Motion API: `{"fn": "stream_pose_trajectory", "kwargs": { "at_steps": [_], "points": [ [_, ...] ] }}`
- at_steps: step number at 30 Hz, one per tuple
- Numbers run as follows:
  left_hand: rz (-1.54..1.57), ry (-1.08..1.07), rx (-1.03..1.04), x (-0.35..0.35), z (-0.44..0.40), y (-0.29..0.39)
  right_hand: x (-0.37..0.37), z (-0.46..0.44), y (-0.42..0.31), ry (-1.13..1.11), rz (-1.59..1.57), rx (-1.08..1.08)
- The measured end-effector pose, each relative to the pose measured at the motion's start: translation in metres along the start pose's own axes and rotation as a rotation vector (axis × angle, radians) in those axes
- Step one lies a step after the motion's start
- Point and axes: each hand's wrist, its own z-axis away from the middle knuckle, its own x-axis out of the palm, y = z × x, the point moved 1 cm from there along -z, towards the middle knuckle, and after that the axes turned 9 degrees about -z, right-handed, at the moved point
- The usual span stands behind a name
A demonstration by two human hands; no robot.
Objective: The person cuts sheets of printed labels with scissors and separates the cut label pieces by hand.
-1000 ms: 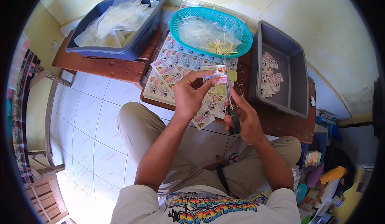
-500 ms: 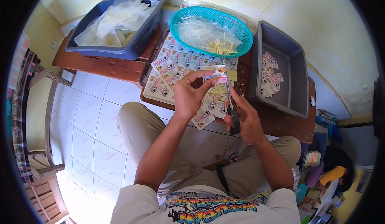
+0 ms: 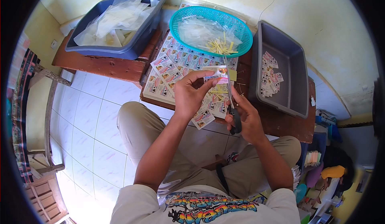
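Between the thumb and fingers of my left hand (image 3: 189, 93) is a small printed label (image 3: 218, 75), pinched at its left part. My right hand (image 3: 249, 122) is closed around black-handled scissors (image 3: 236, 122), whose blades point away from me along the label's right edge. Whether the blades touch the paper is hard to tell. Under both hands lie printed label sheets (image 3: 165, 67), cut label pieces (image 3: 203, 119) and thin yellow strips. Beyond the scissor tips stands a teal basket (image 3: 175, 31) with clear plastic pieces and yellow strips (image 3: 220, 46).
At the back left a dark blue tub (image 3: 132, 52) holds translucent plastic bags (image 3: 120, 17). On the right, a grey tub (image 3: 294, 79) contains several cut labels (image 3: 271, 77). Both rest on brown wooden benches (image 3: 108, 68). Another person (image 3: 335, 172) is at the lower right.
The scissors and my right hand have shifted very slightly, and the blades look closer together. My left hand keeps its pinch on the label.
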Motion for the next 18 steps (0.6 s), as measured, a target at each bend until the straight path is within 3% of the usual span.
{"fn": "stream_pose_trajectory", "kwargs": {
  "at_steps": [18],
  "points": [
    [0.003, 0.002, -0.007, -0.0001, -0.0007, -0.0021, 0.0004, -0.0008, 0.0011, -0.014, -0.018, -0.012]
  ]
}}
